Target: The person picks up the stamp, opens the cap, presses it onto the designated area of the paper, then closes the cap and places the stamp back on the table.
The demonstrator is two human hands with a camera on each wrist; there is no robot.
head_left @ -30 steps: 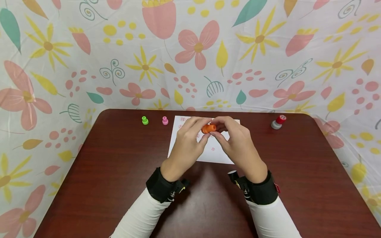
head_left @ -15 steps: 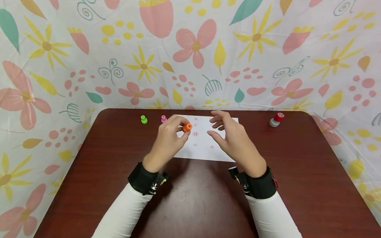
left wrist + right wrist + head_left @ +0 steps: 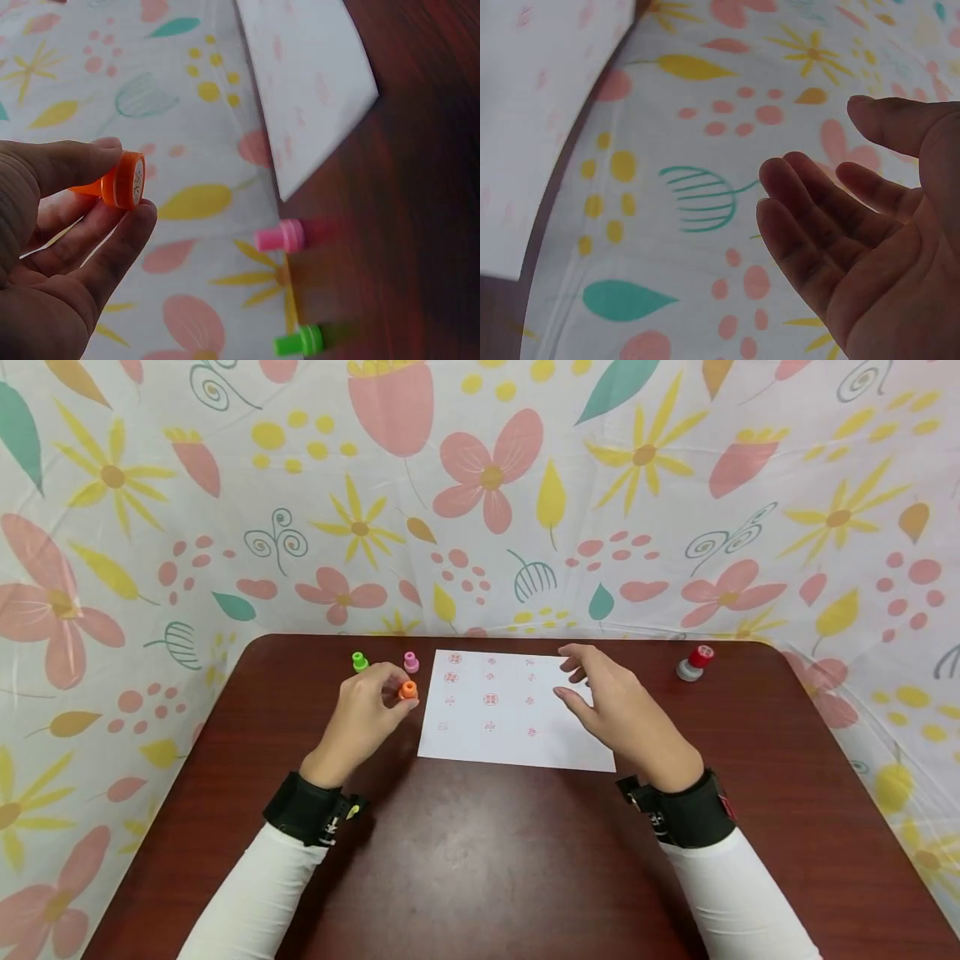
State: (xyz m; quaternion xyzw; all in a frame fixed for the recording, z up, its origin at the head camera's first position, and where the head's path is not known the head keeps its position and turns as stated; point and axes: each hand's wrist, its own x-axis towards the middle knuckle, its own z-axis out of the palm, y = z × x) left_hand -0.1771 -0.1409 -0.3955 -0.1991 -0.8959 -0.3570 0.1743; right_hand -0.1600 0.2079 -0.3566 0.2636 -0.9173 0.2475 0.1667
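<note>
With twelve o'clock at the far edge and the middle of the paper sheet (image 3: 465, 747) as my centre, I have the orange stamp (image 3: 408, 691) in my left hand (image 3: 358, 714), at nine o'clock, just past the sheet's left edge. Thumb and fingers pinch its sides, leaving the narrow handle pointing up and the bare face towards the worktop (image 3: 457, 852); I take it that gripping by the sides keeps my fingertips off the inked end. That face shows in the left wrist view, so the stamp is held raised. My right hand (image 3: 626, 714) has hold of nothing: it hangs over the sheet's three o'clock edge, fingers softly bent and thumb well apart from them, probably so that it leaves the printed part uncovered. The red prints (image 3: 491, 699) run in three columns, seemingly spaced so that none overlap. At ten o'clock the pink stamp (image 3: 411, 662) stands on its broad end, with the green stamp (image 3: 360, 662) at nine o'clock from it; wide end down looks the steadier way to park them. Off at two o'clock, well apart, stands a red-and-grey piece (image 3: 695, 663), likely placed there to be out of the way.
</note>
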